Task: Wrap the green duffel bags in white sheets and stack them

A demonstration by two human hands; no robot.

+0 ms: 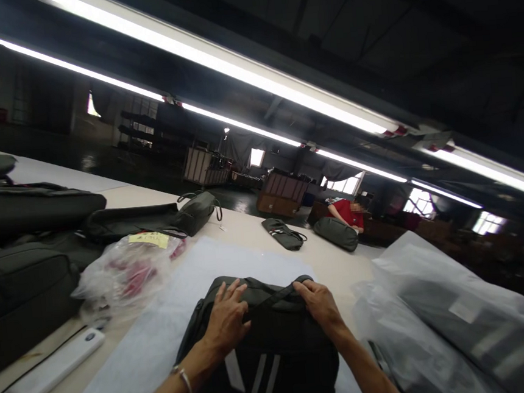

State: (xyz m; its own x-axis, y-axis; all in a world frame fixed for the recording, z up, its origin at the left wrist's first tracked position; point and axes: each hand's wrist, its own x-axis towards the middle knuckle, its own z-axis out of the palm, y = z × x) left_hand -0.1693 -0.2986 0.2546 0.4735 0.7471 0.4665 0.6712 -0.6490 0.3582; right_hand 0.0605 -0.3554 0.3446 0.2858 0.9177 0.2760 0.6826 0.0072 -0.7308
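A dark green-grey bag [283,335] with pale stripes on its front rests on a white sheet [133,354] right before me. My left hand [229,315] lies on the bag's upper left side with its fingers spread. At the top right corner, my right hand [319,301] pinches the edge of the bag near its strap. The bag's lower part runs out of view at the bottom.
Several similar bags [17,285] crowd the left side, beside a clear plastic bag [126,269] with reddish contents. A white power strip [57,367] lies nearer. Plastic-wrapped goods [475,324] fill the right. Across the table, a person in red [348,210] is near another bag [336,233].
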